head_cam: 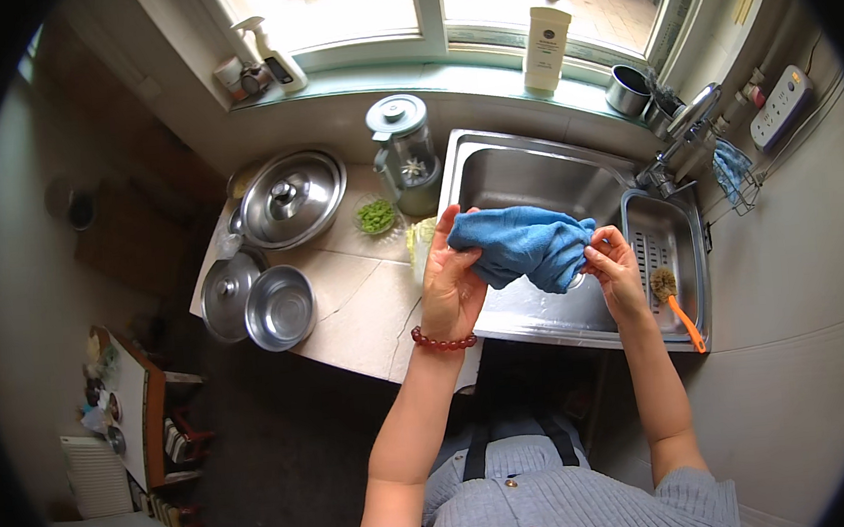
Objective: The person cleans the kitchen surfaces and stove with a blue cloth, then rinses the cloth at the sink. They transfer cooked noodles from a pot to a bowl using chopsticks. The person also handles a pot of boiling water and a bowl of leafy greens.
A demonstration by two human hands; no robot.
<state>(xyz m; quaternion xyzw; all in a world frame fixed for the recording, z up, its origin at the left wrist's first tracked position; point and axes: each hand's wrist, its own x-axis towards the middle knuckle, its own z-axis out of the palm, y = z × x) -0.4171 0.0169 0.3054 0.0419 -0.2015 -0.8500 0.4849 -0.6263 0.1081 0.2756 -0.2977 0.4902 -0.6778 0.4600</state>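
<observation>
A crumpled blue cloth (524, 244) is held between my two hands, above the large basin of the stainless steel sink (545, 321). My left hand (453, 283), with a red bead bracelet at the wrist, grips the cloth's left end between thumb and fingers. At its right end, my right hand (615, 267) pinches the fabric. In the smaller basin at the right lies a round scrubbing brush with an orange handle (685, 323). The chrome faucet (679, 132) stands behind that basin.
Left of the sink, the tiled counter (349, 277) bears a blender (406, 153), chopped greens (376, 216), a lidded steel pot (287, 200), a steel bowl (280, 308) and a pot lid (230, 286). A pale bottle (546, 49) and spray bottle (278, 63) stand on the windowsill. A power strip (781, 107) hangs at right.
</observation>
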